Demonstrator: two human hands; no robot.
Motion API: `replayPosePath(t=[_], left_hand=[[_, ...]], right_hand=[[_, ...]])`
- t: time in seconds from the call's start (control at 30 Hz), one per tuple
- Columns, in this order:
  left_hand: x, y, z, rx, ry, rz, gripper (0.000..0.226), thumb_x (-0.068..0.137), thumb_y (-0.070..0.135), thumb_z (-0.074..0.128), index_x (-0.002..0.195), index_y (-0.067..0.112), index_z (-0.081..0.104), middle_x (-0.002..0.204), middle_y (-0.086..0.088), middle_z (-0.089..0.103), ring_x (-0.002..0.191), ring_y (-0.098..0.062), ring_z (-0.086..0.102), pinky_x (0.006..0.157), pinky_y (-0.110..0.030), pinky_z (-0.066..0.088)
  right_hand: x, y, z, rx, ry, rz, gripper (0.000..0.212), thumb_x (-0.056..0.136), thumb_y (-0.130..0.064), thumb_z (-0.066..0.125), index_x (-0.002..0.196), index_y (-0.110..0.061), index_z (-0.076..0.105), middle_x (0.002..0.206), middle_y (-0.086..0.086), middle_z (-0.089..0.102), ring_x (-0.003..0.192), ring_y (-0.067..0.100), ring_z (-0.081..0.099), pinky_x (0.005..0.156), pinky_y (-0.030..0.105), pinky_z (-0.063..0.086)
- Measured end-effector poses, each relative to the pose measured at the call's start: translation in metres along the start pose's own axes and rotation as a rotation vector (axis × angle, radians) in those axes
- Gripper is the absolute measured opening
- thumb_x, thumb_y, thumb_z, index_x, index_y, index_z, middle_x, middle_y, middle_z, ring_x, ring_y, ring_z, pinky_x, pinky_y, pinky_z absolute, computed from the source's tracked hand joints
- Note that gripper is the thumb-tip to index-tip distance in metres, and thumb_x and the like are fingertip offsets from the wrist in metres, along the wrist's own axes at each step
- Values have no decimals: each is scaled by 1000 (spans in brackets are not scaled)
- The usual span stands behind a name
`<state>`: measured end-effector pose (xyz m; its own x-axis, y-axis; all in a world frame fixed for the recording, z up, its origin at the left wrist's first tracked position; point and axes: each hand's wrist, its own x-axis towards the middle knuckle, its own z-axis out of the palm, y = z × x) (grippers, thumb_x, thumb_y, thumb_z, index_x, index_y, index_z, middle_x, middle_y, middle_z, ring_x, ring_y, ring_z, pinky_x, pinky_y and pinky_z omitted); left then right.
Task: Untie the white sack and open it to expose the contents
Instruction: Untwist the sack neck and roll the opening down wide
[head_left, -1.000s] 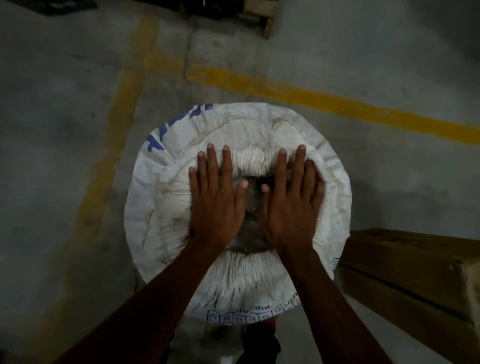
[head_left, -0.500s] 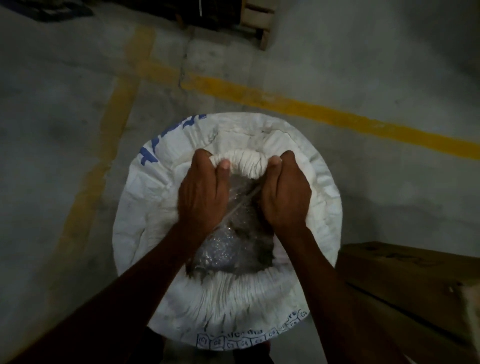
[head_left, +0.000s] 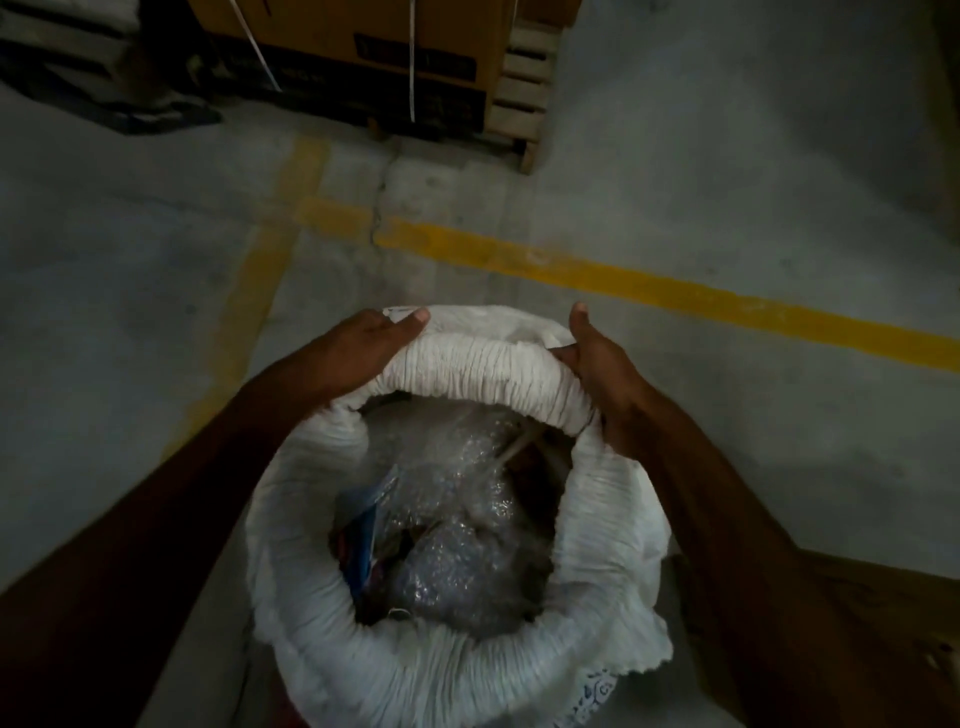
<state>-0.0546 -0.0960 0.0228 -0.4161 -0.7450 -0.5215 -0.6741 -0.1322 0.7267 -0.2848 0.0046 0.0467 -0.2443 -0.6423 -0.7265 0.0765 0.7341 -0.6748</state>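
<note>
1. On the concrete floor (head_left: 675, 182), the white sack (head_left: 415, 670) is standing upright, its mouth wide open.
2. The left hand (head_left: 363, 348) is gripping the rolled far rim; the right hand (head_left: 597, 358) is gripping the same rim at the far right.
3. Inside, bubble wrap (head_left: 452, 519) and a blue packet (head_left: 363, 540) are showing.
4. A yellow line (head_left: 675, 288) is running beyond the sack.

Warehouse: concrete floor (head_left: 727, 182) with yellow lines (head_left: 649, 288), strapped cartons (head_left: 363, 47) on pallet (head_left: 524, 88).
</note>
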Motion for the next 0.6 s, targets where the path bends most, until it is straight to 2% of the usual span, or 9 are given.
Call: replayPosePath(t=[0.07, 0.13, 0.2, 0.27, 0.3, 0.37, 0.47, 0.53, 0.6], left_hand=[[-3, -2, 5, 9, 69, -1, 74, 97, 74, 39, 135, 16, 67, 136, 0, 66, 129, -19, 59, 120, -33, 37], [-10, -9, 14, 60, 163, 4, 98, 77, 98, 30, 129, 26, 70, 138, 0, 68, 132, -20, 60, 120, -41, 38], [-26, -12, 29, 148, 301, 24, 83, 79, 90, 23, 102, 27, 72, 115, -2, 76, 113, -22, 67, 106, -42, 48], [-47, -14, 47, 260, 506, 40, 66, 90, 79, 25, 93, 26, 64, 101, -4, 75, 101, -28, 69, 94, -44, 50], [-59, -18, 58, 328, 608, 14, 63, 95, 74, 26, 101, 25, 65, 107, -6, 74, 105, -31, 68, 96, -47, 47], [-82, -31, 85, 379, 742, -136, 68, 100, 71, 23, 128, 22, 59, 133, -11, 65, 127, -36, 59, 109, -56, 38], [-111, -51, 126, 257, 688, -354, 87, 96, 78, 12, 145, 14, 45, 157, -20, 44, 148, -40, 39, 121, -66, 23], [-116, -61, 147, 184, 634, -445, 98, 93, 81, 7, 141, 6, 46, 155, -25, 45, 147, -43, 40, 121, -67, 24], [-109, -60, 154, 110, 660, -486, 105, 90, 83, 2, 130, -1, 51, 137, -28, 57, 131, -45, 53, 112, -60, 36]], right_hand=[[1, 2, 5, 65, 1, -12, 77, 106, -58, 19, 122, -3, 70, 108, 7, 74, 93, 15, 69, 83, 23, 53], [-2, 8, 13, 81, 48, -64, 74, 106, -60, 18, 114, -10, 72, 109, 8, 73, 95, 18, 68, 93, 30, 54], [-5, 21, 23, -74, 220, -125, 72, 102, -67, 17, 108, -21, 71, 123, 11, 71, 113, 26, 66, 109, 44, 47], [-19, 40, 33, -311, 503, -261, 69, 103, -61, 15, 118, -19, 68, 126, 12, 70, 120, 33, 62, 111, 48, 42], [-28, 52, 37, -409, 617, -336, 65, 103, -57, 14, 118, -18, 64, 122, 12, 71, 116, 35, 63, 107, 49, 42], [-47, 76, 47, -586, 788, -337, 57, 101, -54, 15, 117, -21, 59, 116, 10, 71, 109, 35, 64, 98, 50, 40], [-64, 122, 60, -691, 942, -197, 50, 103, -51, 26, 125, -19, 57, 116, 10, 69, 106, 36, 62, 94, 50, 41], [-70, 144, 70, -692, 975, -139, 43, 104, -45, 32, 117, -14, 59, 110, 12, 68, 102, 37, 61, 90, 49, 41], [-66, 155, 78, -616, 983, -129, 40, 106, -40, 29, 105, -12, 58, 101, 13, 68, 96, 36, 61, 85, 46, 41]])
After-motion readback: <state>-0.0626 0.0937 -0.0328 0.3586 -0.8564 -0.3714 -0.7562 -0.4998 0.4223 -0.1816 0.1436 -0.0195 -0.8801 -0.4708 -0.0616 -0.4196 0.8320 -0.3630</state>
